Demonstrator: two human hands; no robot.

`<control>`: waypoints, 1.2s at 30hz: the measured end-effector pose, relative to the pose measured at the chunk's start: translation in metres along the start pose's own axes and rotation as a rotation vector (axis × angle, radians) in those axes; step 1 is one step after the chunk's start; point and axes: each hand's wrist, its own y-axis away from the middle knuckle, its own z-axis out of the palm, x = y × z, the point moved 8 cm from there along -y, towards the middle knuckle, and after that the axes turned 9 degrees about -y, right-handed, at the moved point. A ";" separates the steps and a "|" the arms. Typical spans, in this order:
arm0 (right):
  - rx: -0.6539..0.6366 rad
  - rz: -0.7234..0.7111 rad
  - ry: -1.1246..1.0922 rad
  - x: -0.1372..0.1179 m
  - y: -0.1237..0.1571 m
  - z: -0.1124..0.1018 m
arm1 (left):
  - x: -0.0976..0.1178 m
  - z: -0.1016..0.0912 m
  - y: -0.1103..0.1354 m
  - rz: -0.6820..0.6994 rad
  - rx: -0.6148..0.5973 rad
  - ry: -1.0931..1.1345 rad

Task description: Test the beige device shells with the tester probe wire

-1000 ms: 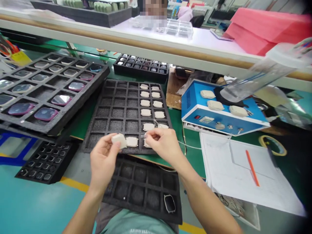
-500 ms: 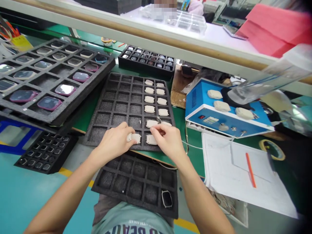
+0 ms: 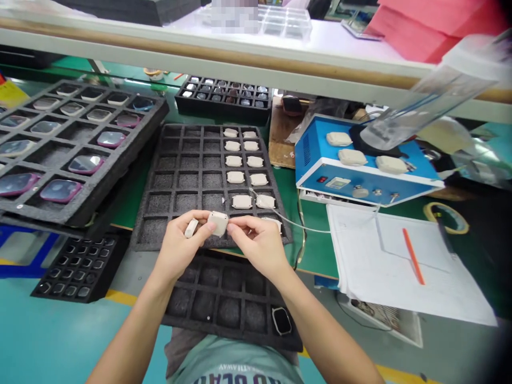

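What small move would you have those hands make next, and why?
I'd probably have the right hand steady the front cream piece by its right edge. That hand is right at this edge, while the left hand grips the front piece and also holds a second cream piece, so added support seems sensible.

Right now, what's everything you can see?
Cream pieces: at least sixteen, cream; middle tray, blue box, held
Framed pieces: many, mixed colours, left tray
Foam trays: at least three, dark grey; left, middle, lap
Black trays: two, black; back, lower left
Blue box: one, blue, right
Clear tube: one, clear, over blue box
Papers: several, white, right
Orange stick: one, orange, on papers
Tape roll: one, yellowish, right
Pink stack: one, pink, shelf
Left hand, right hand: two, bare, centre
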 end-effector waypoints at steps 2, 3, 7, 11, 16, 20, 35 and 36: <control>-0.005 0.012 -0.003 0.002 0.000 -0.002 | 0.000 -0.001 -0.001 0.006 0.001 0.003; -0.010 0.015 0.001 0.003 -0.001 -0.002 | 0.001 -0.002 -0.002 0.014 0.002 -0.001; -0.019 0.040 0.007 0.006 -0.001 -0.001 | 0.005 0.004 0.000 0.059 -0.014 -0.067; 0.074 0.102 0.019 0.013 -0.003 -0.009 | 0.010 0.007 0.006 0.098 0.054 -0.170; 0.185 0.169 0.057 0.025 -0.001 -0.040 | 0.006 -0.007 0.004 0.086 0.205 -0.390; 0.168 0.179 0.036 0.023 0.006 -0.051 | 0.013 -0.014 0.004 0.152 0.269 -0.589; -0.044 -0.079 0.114 -0.033 0.019 -0.006 | 0.008 0.037 0.019 0.065 -0.041 0.172; -0.040 -0.089 0.132 -0.033 0.019 -0.006 | 0.010 0.037 0.020 0.070 -0.041 0.154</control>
